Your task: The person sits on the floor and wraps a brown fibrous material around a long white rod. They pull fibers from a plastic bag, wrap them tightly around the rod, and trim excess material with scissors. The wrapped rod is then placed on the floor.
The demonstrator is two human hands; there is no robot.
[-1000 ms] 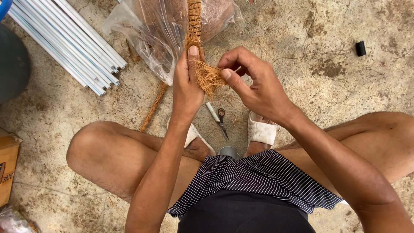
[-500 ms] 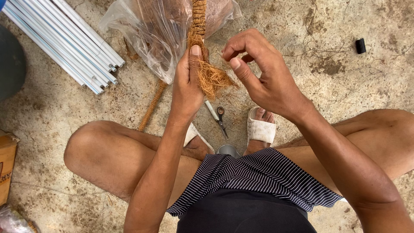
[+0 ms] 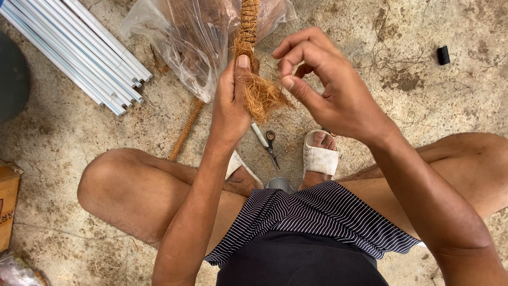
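Note:
My left hand (image 3: 233, 100) grips a stick wrapped in brown coir fibre (image 3: 246, 26), thumb pressed on the wrap, with a loose tuft of coir (image 3: 264, 98) fanning out beside the palm. My right hand (image 3: 328, 90) hovers just right of the tuft, thumb and forefinger pinched close together; whether a thin strand runs between them I cannot tell. The wrapped stick rises to the top edge of the view, in front of a clear plastic bag (image 3: 185, 37) holding more brown fibre.
A bundle of white tubes (image 3: 79, 47) lies at upper left. On the concrete floor between my feet lie small scissors (image 3: 271, 145) and another coir-wrapped stick (image 3: 185, 130). A small black object (image 3: 443, 55) sits at upper right, a cardboard box (image 3: 9, 206) at left.
My right hand has lifted off the coir tuft and moved up and to the right. The left hand keeps its grip on the wrapped stick.

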